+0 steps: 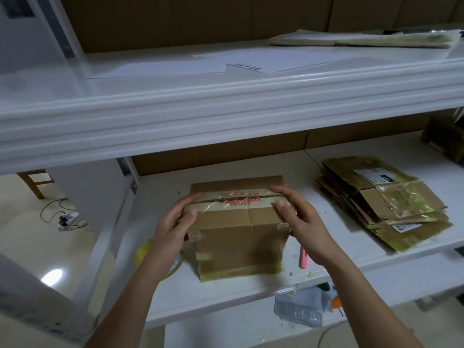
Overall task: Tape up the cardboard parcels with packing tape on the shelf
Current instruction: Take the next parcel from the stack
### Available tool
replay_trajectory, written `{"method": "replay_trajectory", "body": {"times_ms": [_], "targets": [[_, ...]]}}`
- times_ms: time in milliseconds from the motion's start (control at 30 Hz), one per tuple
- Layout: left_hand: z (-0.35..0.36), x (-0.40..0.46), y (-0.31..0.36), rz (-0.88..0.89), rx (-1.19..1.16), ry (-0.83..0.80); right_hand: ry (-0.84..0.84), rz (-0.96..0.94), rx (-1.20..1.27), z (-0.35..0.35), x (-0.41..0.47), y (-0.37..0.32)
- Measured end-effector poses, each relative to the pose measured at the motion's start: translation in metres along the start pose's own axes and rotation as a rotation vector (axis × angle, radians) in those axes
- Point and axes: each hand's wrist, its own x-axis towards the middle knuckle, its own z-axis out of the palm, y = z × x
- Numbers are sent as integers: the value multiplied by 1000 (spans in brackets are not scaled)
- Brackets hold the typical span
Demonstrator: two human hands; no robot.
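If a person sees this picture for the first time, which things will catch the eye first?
First, the cardboard parcel in the middle of the lower shelf, with the left hand and right hand pressing on its two top ends, where clear tape crosses the seam. To its right lies a stack of flattened cartons.

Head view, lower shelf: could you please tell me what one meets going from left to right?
Tape roll → left hand → cardboard parcel → right hand → stack of flattened cardboard.
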Motion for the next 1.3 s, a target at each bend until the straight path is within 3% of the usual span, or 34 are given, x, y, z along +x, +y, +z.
{"method": "replay_trajectory", "body": {"times_ms": [333,567,833,1067,1300], "targets": [[16,-3,-15,-76,-14,53,69,9,-73,2,-2,23],[14,-10,-13,-120,66,50,86,28,-340,-2,-9,11],[22,-29,-22,-103,-38,67,122,18,-206,1,-28,25],[19,-27,-32,-8,154,5,96,110,-232,3,-30,31],[28,-26,-37,45,348,75,105,105,-206,3,-30,32]]}}
